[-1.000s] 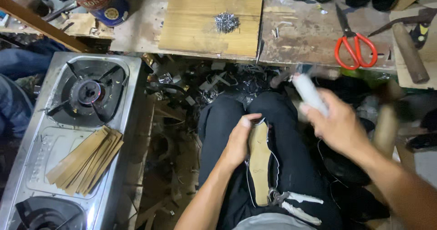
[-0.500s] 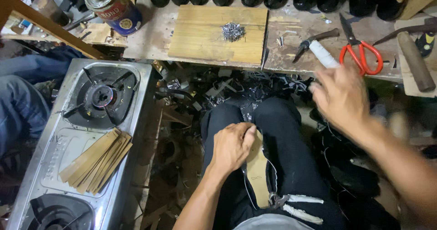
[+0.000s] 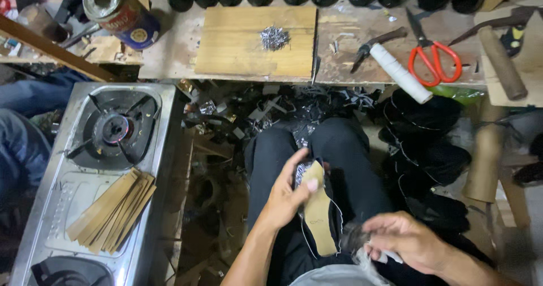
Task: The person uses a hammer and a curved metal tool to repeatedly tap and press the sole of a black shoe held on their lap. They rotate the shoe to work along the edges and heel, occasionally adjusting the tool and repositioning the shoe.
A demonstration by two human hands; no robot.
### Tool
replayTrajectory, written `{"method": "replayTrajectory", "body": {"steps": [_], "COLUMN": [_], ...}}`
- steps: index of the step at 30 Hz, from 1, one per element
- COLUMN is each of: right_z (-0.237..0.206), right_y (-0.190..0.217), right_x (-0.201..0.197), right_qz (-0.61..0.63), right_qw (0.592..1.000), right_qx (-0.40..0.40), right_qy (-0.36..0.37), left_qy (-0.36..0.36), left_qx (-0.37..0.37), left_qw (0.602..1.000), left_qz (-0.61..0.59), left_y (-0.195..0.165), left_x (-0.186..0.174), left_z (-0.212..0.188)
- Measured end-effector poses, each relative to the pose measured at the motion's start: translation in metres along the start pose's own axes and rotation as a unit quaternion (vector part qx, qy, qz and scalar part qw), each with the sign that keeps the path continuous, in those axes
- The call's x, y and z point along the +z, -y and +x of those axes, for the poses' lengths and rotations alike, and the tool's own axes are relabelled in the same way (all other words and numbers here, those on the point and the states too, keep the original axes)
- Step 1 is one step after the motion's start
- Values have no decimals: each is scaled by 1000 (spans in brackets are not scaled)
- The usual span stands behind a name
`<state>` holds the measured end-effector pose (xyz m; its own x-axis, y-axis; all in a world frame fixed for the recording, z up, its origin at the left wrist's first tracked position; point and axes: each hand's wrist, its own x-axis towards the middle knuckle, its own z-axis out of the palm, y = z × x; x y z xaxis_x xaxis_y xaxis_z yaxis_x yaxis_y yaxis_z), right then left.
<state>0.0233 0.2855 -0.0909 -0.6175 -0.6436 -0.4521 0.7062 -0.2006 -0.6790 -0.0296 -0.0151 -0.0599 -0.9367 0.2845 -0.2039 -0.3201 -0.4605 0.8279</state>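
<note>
two hands: left hand (image 3: 285, 198) fingers gripping one tan insole (image 3: 318, 212), right hand (image 3: 404, 239) fingers pinching blurred black scrap (image 3: 355, 238).

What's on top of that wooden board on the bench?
A small heap of little metal nails lies on the wooden board, near its upper right part. The rest of the board's top is bare. What is under the board cannot be seen.

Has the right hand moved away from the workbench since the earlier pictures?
Yes. The right hand has come down from beside the red scissors to the lap, leaving the white-handled tool on the bench.
</note>
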Motion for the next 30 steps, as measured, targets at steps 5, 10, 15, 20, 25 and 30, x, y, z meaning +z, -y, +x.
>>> {"method": "replayTrajectory", "body": {"steps": [5, 10, 15, 20, 25, 30], "right_z": [-16, -15, -12, -14, -9, -10], "right_y": [7, 6, 43, 88, 65, 62], "right_x": [18, 44, 64, 73, 70, 57], "right_qz": [183, 58, 36, 187, -82, -365], "right_qw": [982, 998, 987, 940, 992, 928], "right_qx": [-15, -3, -139, -243, 19, 74], "right_qy": [44, 21, 67, 150, -92, -12], "left_qy": [79, 58, -47, -71, -64, -41], "left_qx": [-34, -34, -12, 12, 14, 12], "left_qw": [987, 976, 981, 973, 954, 935], "left_qz": [137, 205, 188, 219, 292, 353], "left_y": [-21, -29, -24, -25, -31, -28], "left_x": [14, 17, 20, 28, 37, 48], "left_z": [-17, -25, -24, -22, -27, -34]}}
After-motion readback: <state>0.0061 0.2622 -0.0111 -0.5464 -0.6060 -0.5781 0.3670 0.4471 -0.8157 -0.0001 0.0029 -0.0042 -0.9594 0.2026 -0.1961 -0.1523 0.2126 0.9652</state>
